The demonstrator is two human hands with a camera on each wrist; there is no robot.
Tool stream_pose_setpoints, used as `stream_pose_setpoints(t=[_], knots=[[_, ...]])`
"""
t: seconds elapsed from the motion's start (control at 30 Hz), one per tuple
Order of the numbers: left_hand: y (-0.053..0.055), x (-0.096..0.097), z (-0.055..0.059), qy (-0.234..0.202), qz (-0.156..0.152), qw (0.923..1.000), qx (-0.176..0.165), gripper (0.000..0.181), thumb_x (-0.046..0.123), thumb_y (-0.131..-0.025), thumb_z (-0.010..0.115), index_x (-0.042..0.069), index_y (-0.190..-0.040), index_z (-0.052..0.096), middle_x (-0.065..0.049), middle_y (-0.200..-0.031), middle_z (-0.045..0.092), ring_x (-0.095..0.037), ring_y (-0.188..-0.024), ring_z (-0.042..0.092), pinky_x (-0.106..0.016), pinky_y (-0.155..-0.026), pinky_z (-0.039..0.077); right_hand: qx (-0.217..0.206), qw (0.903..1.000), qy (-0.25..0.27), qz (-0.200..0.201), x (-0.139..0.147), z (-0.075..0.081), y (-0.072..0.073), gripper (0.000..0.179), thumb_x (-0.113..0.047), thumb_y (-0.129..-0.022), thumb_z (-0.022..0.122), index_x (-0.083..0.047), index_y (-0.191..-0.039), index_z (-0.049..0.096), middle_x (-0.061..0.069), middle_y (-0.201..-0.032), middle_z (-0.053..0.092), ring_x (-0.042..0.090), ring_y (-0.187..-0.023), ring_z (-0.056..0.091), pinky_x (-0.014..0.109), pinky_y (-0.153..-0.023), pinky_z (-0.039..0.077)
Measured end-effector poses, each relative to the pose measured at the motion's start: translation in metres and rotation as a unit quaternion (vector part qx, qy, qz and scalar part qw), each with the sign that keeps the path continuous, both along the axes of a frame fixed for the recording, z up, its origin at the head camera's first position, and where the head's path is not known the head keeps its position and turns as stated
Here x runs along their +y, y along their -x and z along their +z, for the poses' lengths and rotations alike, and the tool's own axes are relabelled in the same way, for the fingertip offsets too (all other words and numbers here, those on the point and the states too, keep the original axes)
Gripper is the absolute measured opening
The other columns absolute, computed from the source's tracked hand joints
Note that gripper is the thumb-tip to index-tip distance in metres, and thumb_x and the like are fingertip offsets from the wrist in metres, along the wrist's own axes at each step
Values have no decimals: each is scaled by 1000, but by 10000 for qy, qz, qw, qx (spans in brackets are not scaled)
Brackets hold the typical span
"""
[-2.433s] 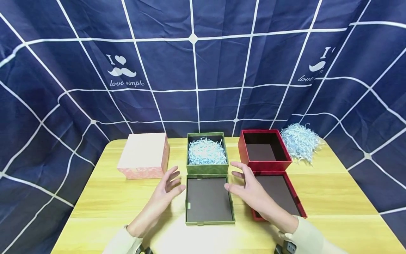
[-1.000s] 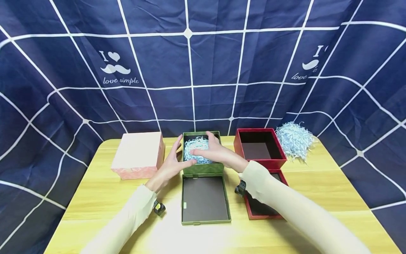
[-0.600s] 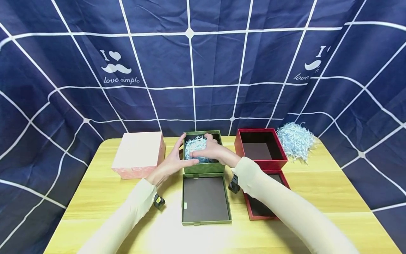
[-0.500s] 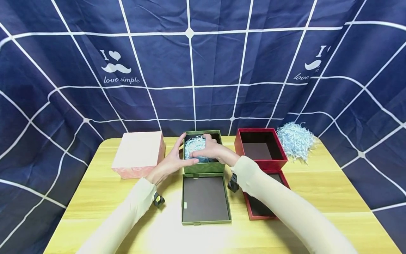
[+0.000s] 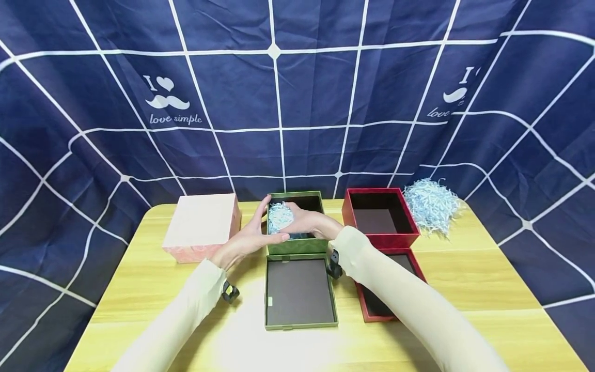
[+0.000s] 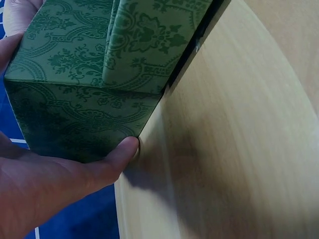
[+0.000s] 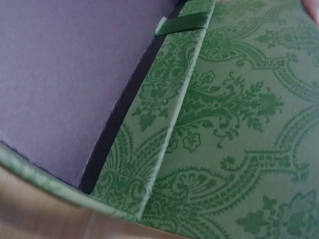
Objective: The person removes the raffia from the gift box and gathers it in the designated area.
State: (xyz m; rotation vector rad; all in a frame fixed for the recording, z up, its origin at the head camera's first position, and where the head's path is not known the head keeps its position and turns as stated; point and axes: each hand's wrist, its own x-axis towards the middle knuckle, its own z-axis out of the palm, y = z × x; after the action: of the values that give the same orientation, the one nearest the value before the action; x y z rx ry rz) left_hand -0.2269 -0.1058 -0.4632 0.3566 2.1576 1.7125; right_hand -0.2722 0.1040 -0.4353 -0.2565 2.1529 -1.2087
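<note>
Light blue shredded paper (image 5: pixel 280 217) is bunched at the left inside a green box (image 5: pixel 297 246), leaving the dark interior showing at the back and right. My right hand (image 5: pixel 304 221) reaches into the box and grips the paper, with its fingers hidden behind it. Along the box's left wall lies my left hand (image 5: pixel 246 238), index finger and thumb extended, the thumb across the front left corner. In the left wrist view, one fingertip (image 6: pixel 127 144) touches the green patterned box's lower edge.
The green lid (image 5: pixel 302 327) lies inside-up before its box. A pink box (image 5: pixel 202 222) stands at the left. To the right are a red box (image 5: pixel 395 240), its red lid (image 5: pixel 367 310) and a pile of blue shredded paper (image 5: pixel 429 204). A dark curtain (image 5: pixel 316 98) hangs behind.
Both hands have moved forward from over the green lid to the green box. My right hand has entered it, gathering the shredded paper leftward, and its fingers have closed.
</note>
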Motion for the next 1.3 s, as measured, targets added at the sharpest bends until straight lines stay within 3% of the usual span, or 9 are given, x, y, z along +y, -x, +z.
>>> stream_pose_setpoints(t=[0.3, 0.57, 0.67, 0.83, 1.1, 1.3], knots=[[-3, -3, 2, 38, -32, 9999, -150, 122, 29, -93, 89, 41, -175, -1, -12, -181, -3, -35, -165, 0, -63, -128, 16, -139, 9973, 402, 601, -1, -5, 5, 109, -19, -92, 84, -7, -173, 11, 14, -166, 34, 26, -142, 39, 44, -125, 30], [-5, -7, 2, 293, -33, 9996, -22, 123, 33, -94, 89, 38, -176, -3, -13, -181, -3, -39, -164, 1, -64, -128, 16, 22, 9965, 392, 734, -8, -9, 7, 93, -13, -92, 85, -1, -164, 28, 12, -144, 49, 23, -124, 47, 34, -108, 41], [-6, -7, 2, 311, -54, 9995, 20, 124, 34, -94, 89, 36, -176, -4, -13, -181, -3, -41, -164, 0, -66, -127, 16, 52, 9968, 367, 714, -8, -10, 7, 85, -11, -92, 83, 0, -159, 33, 12, -137, 52, 23, -118, 48, 33, -101, 42], [-5, -6, 0, 143, -72, 9999, 19, 124, 31, -94, 89, 34, -176, -3, -13, -181, -5, -41, -164, -1, -66, -127, 11, 11, 9975, 493, 508, -7, -11, 5, 86, -5, -92, 77, 0, -165, 31, 17, -144, 53, 24, -118, 51, 34, -100, 44], [-7, -6, -2, 143, -13, 9999, 86, 124, 30, -93, 90, 37, -176, -2, -12, -181, -5, -40, -164, 0, -69, -126, 9, -10, 9971, 757, 114, -7, -9, 2, 92, -4, -95, 75, -2, -172, 24, 19, -164, 43, 25, -133, 48, 38, -113, 41], [-5, -3, -4, 112, -24, 9998, 153, 124, 30, -92, 90, 36, -176, -1, -13, -181, -3, -39, -164, 2, -67, -127, 10, -10, 9975, 684, -187, -4, -5, -1, 98, -4, -95, 76, -6, -175, 19, 14, -176, 27, 25, -152, 35, 43, -122, 34]])
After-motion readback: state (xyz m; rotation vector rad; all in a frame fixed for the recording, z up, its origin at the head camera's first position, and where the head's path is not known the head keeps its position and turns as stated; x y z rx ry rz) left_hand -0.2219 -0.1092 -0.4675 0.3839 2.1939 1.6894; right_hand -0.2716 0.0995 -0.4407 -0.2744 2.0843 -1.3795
